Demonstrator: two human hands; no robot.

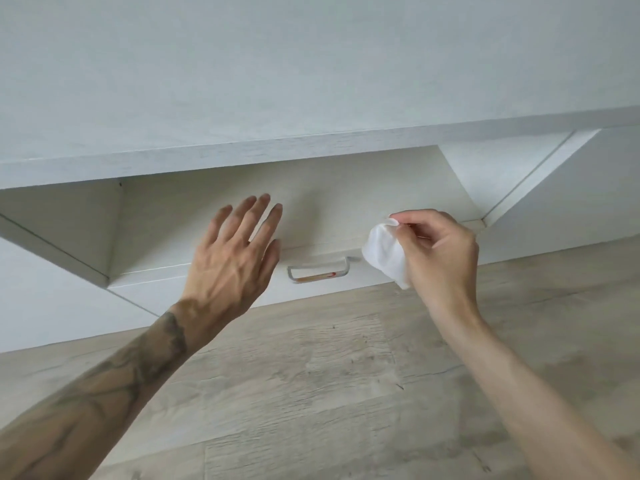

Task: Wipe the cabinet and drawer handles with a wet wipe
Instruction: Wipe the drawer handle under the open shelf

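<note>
A silver drawer handle [318, 270] sits on a white drawer front [242, 289] below me, with a reddish-orange smear along its bar. My right hand [440, 251] pinches a crumpled white wet wipe [384, 252] just right of the handle, not touching it. My left hand [235, 258] hovers flat with fingers spread to the left of the handle, holding nothing.
A white cabinet top [311, 81] overhangs an open shelf recess [346, 195] above the drawer. White side panels [540, 174] angle away left and right. Light wood-look flooring [329, 393] spreads beneath my arms.
</note>
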